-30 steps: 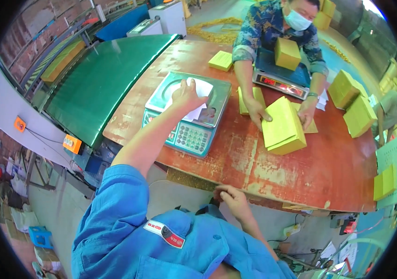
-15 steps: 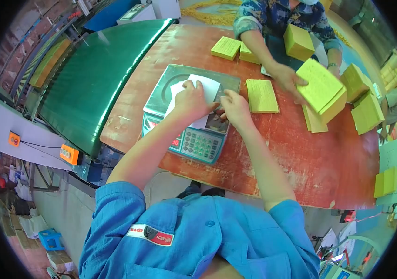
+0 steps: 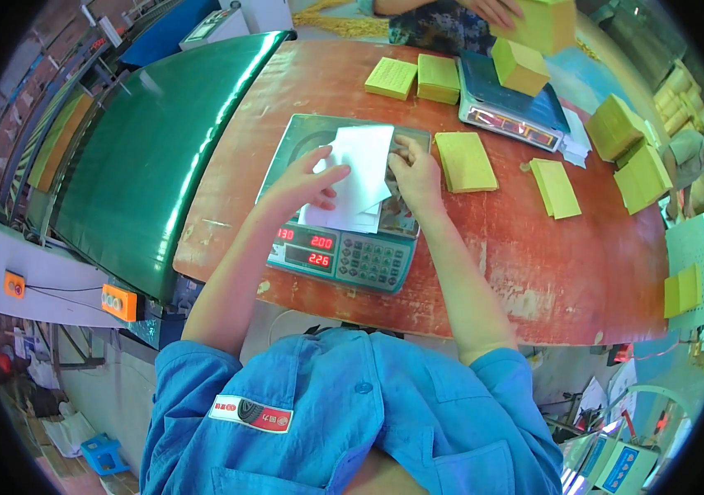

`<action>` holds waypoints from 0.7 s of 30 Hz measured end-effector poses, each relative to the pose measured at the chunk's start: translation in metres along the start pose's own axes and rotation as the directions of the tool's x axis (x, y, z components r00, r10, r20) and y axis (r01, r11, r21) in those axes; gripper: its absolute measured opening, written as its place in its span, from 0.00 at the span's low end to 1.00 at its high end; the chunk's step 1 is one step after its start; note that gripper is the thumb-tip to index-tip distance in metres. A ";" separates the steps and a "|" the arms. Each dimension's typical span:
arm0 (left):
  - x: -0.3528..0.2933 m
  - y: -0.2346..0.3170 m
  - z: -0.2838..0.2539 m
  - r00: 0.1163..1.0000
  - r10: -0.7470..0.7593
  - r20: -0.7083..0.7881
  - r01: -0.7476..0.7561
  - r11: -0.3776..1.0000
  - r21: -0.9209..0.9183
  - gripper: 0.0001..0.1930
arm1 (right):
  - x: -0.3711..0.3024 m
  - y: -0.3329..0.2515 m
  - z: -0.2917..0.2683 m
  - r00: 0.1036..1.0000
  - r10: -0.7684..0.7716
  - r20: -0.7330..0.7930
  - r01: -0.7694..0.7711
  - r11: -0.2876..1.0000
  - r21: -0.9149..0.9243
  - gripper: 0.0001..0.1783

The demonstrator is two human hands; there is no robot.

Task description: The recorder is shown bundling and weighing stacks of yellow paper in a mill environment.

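A loose pile of white paper sheets [image 3: 356, 177], its edges uneven, lies on the metal pan [image 3: 286, 153] of a green-blue digital scale [image 3: 373, 262]. My left hand [image 3: 311, 183] is open at the pile's left side, fingers spread over its edge. At the right edge my right hand [image 3: 415, 173] has its fingers bent inward and closed; whatever may be between them is hidden. Just right of the scale lies a yellow paper stack [image 3: 467, 162]. Red digits glow on the scale's display [image 3: 307, 247].
Across the red-brown table [image 3: 484, 256], a co-worker's hand [image 3: 494, 10] holds a large yellow block [image 3: 543, 26]. Below it stands a second scale [image 3: 513, 115] bearing a yellow block [image 3: 519, 68]. Several yellow stacks lie around. A green conveyor belt [image 3: 154, 157] runs along the left.
My left hand has moved off the top of the sheets to their left edge, its fingers spreading. The co-worker has lifted the yellow block away, uncovering the second scale.
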State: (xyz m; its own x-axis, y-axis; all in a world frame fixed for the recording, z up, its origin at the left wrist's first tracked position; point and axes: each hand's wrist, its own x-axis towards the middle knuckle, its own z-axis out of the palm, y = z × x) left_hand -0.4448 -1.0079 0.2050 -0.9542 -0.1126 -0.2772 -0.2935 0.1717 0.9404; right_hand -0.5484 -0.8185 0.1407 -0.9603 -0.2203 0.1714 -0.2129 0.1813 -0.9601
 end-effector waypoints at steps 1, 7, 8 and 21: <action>0.000 -0.006 -0.003 1.000 0.001 0.006 -0.001 1.000 -0.001 0.38 | 0.000 -0.002 0.001 1.000 -0.002 0.003 0.002 1.000 0.010 0.21; 0.003 -0.010 0.003 0.997 0.010 -0.081 -0.014 0.999 -0.044 0.27 | -0.008 -0.004 0.004 0.966 -0.252 -0.052 0.231 0.938 -0.258 0.13; 0.007 -0.011 0.004 0.994 0.034 -0.101 -0.038 0.998 -0.042 0.24 | -0.009 -0.003 0.006 0.894 -0.434 -0.109 0.375 0.861 -0.344 0.12; 0.003 -0.021 0.003 0.940 0.188 -0.286 -0.275 0.912 -0.304 0.25 | -0.030 -0.065 0.036 0.906 0.025 0.423 -0.258 0.825 0.502 0.07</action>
State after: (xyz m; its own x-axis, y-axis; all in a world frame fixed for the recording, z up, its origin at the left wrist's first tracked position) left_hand -0.4421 -1.0088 0.1842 -0.9350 -0.3536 -0.0274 0.0123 -0.1097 0.9939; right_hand -0.4995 -0.8582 0.1905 -0.7985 -0.6008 0.0372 0.1628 -0.2750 -0.9476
